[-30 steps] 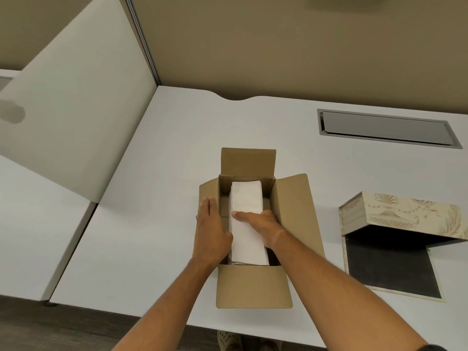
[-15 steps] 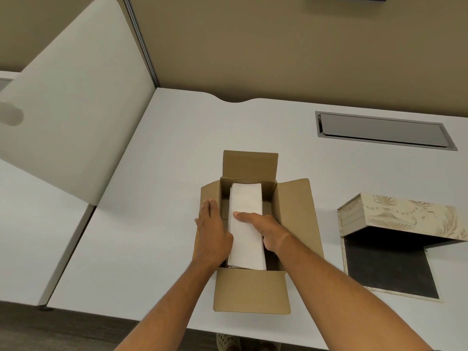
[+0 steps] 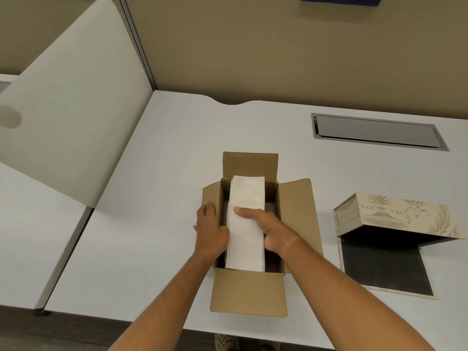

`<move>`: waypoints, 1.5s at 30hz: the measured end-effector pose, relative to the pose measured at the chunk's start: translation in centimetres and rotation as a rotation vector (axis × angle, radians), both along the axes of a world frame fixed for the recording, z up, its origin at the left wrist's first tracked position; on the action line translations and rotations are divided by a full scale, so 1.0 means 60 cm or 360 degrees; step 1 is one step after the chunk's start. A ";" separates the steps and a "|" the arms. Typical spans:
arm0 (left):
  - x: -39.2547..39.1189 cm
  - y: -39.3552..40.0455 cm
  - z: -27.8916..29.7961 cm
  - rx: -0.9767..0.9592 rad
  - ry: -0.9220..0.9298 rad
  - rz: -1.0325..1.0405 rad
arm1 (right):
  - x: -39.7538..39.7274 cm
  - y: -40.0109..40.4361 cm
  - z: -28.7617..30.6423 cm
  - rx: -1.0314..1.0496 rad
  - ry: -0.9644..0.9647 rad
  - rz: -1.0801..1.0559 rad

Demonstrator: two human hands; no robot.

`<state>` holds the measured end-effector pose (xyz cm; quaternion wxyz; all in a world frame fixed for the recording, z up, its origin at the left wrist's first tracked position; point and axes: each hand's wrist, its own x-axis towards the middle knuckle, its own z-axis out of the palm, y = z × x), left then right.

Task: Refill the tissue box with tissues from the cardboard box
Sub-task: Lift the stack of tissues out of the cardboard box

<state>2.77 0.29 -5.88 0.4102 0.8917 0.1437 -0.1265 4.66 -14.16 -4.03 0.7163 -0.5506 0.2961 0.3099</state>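
Cardboard box (image 3: 255,295) at desk centre, all four flaps folded out. White tissue stack (image 3: 247,224) stands inside it, running 12 to 6 o'clock, top above the box walls. Right hand (image 3: 266,226) clamps the stack from its 3 o'clock side: thumb across the top face, fingers down the side, out of sight. Left hand (image 3: 210,229) at the stack's 9 o'clock, fingers together, lying over the box's left wall and flap; whether it touches the tissues cannot be told.

Tissue box (image 3: 395,224) lies at 3 o'clock of the cardboard box, well apart, lid up, dark interior empty.

Risks, judged:
- Loose sheets, one-sided grip: the stack may sag or shed sheets on lifting.
- Snug fit: the cardboard box may rise with the stack unless the left hand pins it.
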 end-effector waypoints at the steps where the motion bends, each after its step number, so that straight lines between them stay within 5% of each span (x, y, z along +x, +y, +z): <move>1: 0.000 0.000 0.001 -0.0026 0.0019 0.0017 | 0.001 -0.003 0.003 0.0040 -0.0020 0.0017; 18: 0.009 -0.001 0.017 0.0086 0.0048 0.0001 | 0.002 -0.052 0.062 0.0255 -0.0485 -0.0011; 23: 0.004 -0.002 0.043 -0.0009 -0.0330 0.0184 | -0.007 -0.075 0.082 0.0377 -0.0595 -0.0172; 26: -0.004 -0.010 0.073 -0.0272 -0.0542 0.0281 | -0.016 -0.089 0.096 0.0441 -0.0628 -0.0349; 32: -0.040 -0.041 0.135 -0.1608 0.0062 0.0227 | -0.050 -0.098 0.116 0.0501 -0.0636 -0.0637; 36: -0.067 -0.061 0.142 -0.1849 0.0009 0.0265 | -0.071 -0.103 0.114 0.0436 -0.0574 -0.0838; 45: -0.102 -0.108 0.136 -0.1343 -0.0163 0.0054 | -0.136 -0.119 0.110 0.0351 -0.0580 -0.1087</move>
